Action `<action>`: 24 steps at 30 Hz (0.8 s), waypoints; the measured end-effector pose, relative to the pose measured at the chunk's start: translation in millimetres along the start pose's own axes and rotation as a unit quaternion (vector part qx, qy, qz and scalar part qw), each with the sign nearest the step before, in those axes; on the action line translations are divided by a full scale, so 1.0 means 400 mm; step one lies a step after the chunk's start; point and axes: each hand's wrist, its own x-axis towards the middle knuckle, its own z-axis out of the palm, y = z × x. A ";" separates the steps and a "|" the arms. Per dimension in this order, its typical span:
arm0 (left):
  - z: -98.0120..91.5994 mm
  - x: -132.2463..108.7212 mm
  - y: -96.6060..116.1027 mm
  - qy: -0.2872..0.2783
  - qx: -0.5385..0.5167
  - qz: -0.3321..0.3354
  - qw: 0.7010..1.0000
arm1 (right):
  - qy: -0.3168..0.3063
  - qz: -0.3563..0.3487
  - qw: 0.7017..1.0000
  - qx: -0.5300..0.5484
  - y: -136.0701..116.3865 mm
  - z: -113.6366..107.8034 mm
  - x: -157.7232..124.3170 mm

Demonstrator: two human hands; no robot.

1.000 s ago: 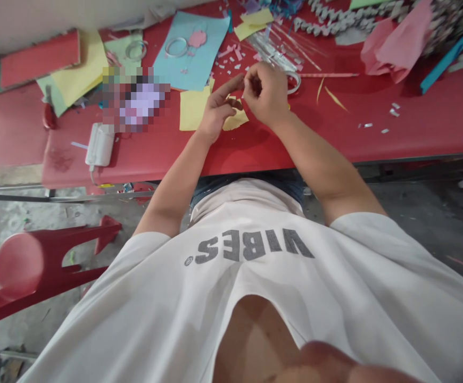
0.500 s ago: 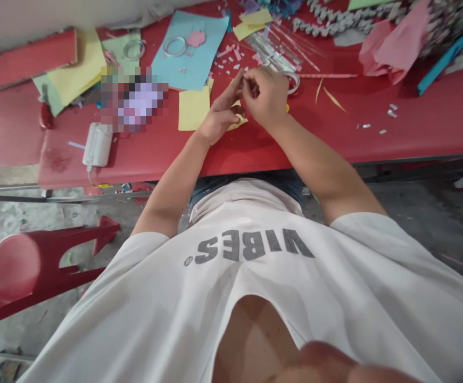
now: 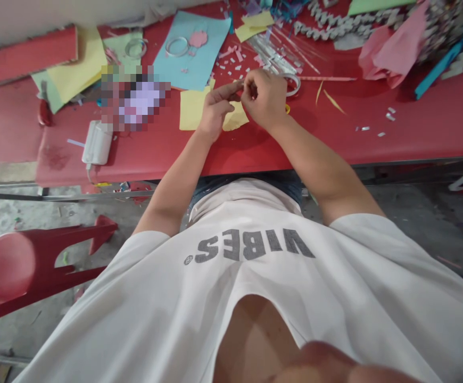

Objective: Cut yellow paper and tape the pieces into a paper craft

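Over the red table, my left hand (image 3: 216,110) and my right hand (image 3: 264,97) meet at the fingertips. Thumb and fingers of my right hand are closed in a pinch. My left hand has its fingers pressed together, pointing at that pinch. Whatever small thing lies between them is too small to make out. Below and behind the hands lie a yellow paper square (image 3: 190,118) and a smaller piece of yellow paper (image 3: 235,118). Just right of my right hand is a roll of tape (image 3: 294,84).
Blue paper (image 3: 211,50) bearing another tape ring (image 3: 176,46) lies behind. A red-handled tool (image 3: 44,111), a white power bank (image 3: 97,142) and a blurred-out phone (image 3: 141,103) are left. Pink paper (image 3: 399,45) and a pink stick (image 3: 327,78) are right. A red stool (image 3: 11,263) stands below.
My left hand's fingers have drawn closer together and its thumb has moved in, uncovering more of the small yellow paper. My right hand keeps its pinch almost in place.
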 end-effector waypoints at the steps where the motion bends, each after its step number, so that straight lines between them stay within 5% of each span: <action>1: -0.001 0.000 -0.001 0.012 0.010 -0.002 1.000 | 0.001 -0.001 1.000 0.008 0.001 0.000 -0.001; 6: -0.030 -0.001 -0.001 0.104 0.098 0.011 0.990 | 0.033 0.002 0.997 0.070 0.015 0.007 0.000; 9: -0.058 -0.012 0.002 0.187 0.222 -0.006 0.957 | 0.040 0.021 0.995 0.086 0.035 0.012 0.005; 16: -0.069 -0.044 0.011 0.047 0.401 -0.073 0.912 | 0.043 0.057 0.985 0.156 0.083 0.034 0.013; 24: -0.069 -0.012 -0.034 0.064 0.264 -0.023 0.962 | -0.029 0.074 0.972 0.222 0.080 0.046 0.018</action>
